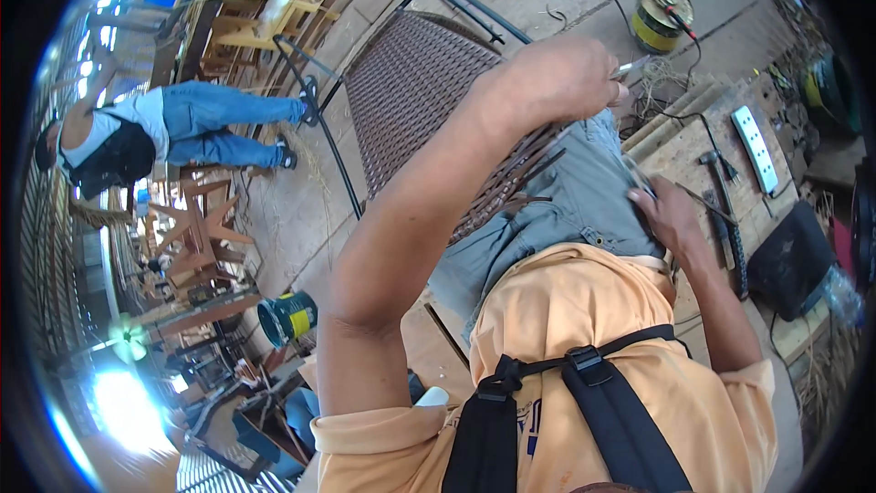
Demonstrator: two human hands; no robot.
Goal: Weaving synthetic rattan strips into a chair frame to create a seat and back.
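Left hand: one, closed, fingers curled round one thin silver metal tool (634, 65); the left hand (577, 78) is above the gray cloth trousers (593, 184).
Right hand: one, fingers bent beside the trousers; I cannot tell whether the right hand (673, 217) grips anything.
Woven panel: one dark-brown panel of flat strips (415, 73), beyond the left forearm, loose ends by the trousers.
Wooden board: one white rectangular power strip (754, 150), one black hammer-shaped tool (721, 184).
Buckets: two yellow-and-dark-green round buckets (659, 29), well apart.
Background: one person in blue jeans (214, 110).
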